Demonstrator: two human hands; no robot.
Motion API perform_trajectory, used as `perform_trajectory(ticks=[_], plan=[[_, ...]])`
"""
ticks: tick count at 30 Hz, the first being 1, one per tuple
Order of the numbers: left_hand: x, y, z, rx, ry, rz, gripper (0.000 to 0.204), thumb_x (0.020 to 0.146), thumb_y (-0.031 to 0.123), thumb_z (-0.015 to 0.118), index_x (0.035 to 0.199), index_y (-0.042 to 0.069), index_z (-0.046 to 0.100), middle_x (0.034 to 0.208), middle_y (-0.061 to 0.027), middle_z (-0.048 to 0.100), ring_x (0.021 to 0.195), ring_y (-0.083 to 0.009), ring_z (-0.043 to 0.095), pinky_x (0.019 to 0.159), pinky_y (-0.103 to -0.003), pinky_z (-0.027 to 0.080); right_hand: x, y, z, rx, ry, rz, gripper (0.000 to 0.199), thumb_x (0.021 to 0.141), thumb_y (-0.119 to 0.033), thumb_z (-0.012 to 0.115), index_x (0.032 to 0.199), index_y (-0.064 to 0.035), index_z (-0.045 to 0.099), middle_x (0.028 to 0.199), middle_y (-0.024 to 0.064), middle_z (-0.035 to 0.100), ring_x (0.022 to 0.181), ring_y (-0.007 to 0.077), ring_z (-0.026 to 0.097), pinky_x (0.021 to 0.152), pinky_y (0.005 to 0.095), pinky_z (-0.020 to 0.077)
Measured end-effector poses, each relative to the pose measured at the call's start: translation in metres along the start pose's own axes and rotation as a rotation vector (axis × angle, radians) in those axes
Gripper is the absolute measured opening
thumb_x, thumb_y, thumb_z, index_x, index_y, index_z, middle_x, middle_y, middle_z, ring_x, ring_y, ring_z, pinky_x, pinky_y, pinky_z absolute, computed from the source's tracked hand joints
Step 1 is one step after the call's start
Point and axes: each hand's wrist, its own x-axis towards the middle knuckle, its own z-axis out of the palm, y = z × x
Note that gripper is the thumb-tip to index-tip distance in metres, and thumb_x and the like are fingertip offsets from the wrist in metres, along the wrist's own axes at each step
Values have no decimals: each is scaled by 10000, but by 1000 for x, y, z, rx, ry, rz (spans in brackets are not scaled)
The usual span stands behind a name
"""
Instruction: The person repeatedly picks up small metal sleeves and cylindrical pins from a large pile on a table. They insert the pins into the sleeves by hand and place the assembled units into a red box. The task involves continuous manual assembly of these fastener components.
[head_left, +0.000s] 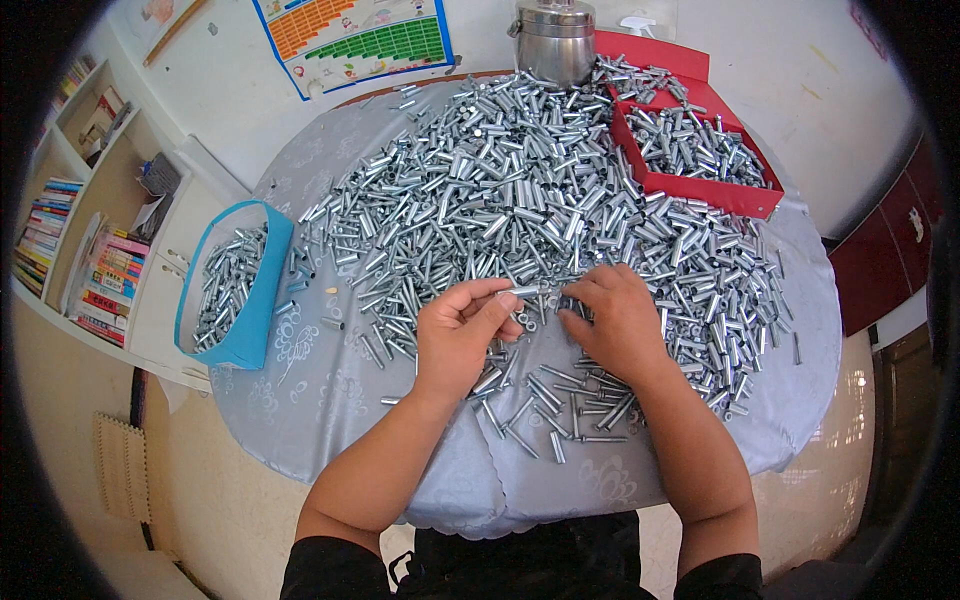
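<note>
My left hand (465, 330) is closed, pinching a shiny metal sleeve (522, 291) between thumb and fingers. The sleeve lies almost level and points to the right. Just across from it, my right hand (620, 320) reaches over the pile with bent fingers, its thumb apart from the forefinger. I make out nothing held in it, though its palm side is hidden. Small nuts (531, 327) lie between the hands. A big heap of metal sleeves and bolts (500, 190) spreads beyond them. Several loose bolts (550, 395) lie nearer, between my forearms.
A blue container (255, 330) of bolts stands at the left. At the back right is an open red box (705, 195) of metal parts, beside a steel pot (556, 45). A grey patterned cloth (330, 420) covers the round table. Bookshelves (90, 200) stand far left.
</note>
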Motion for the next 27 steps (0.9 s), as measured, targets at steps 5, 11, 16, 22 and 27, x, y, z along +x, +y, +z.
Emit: perform_trajectory(ticks=[5, 11, 16, 22, 27], plan=[[0, -1, 0, 5, -2, 2, 205, 891, 58, 632, 1076, -32, 632, 899, -124, 697, 679, -139, 654, 606, -258, 542, 0, -1, -1, -4, -5, 47, 215, 700, -191, 721, 884, -83, 695, 868, 85, 595, 878, 287, 561, 799, 399, 447], [0, -1, 1, 5, -6, 4, 203, 891, 61, 633, 1072, -29, 635, 893, -121, 699, 675, -137, 653, 604, -257, 540, 0, -3, 5, -25, 45, 47, 177, 699, -176, 711, 845, -78, 691, 857, 84, 586, 848, 292, 557, 775, 404, 446], [0, -1, 1, 0, -11, 11, 206, 890, 58, 633, 1075, -33, 635, 890, -127, 699, 672, -140, 652, 604, -261, 540, -1, 3, 10, 57, 113, -11, 105, 718, -124, 696, 805, -65, 687, 869, 87, 595, 837, 294, 559, 760, 402, 449], [0, -2, 0, -5, -19, 5, 211, 897, 49, 616, 1088, -38, 634, 903, -135, 699, 674, -145, 654, 609, -265, 546, 0, -2, 3, 220, 108, 20, 89, 724, -93, 706, 802, -52, 695, 810, 87, 615, 819, 299, 576, 744, 407, 448], [-1, -2, -1, 24, -37, -22, 227, 902, 42, 605, 1113, -39, 628, 942, -144, 701, 705, -154, 670, 639, -279, 569, -1, -9, 0, 438, 175, 219, 117, 787, -79, 698, 894, -34, 712, 790, 97, 658, 708, 223, 613, 656, 330, 473]])
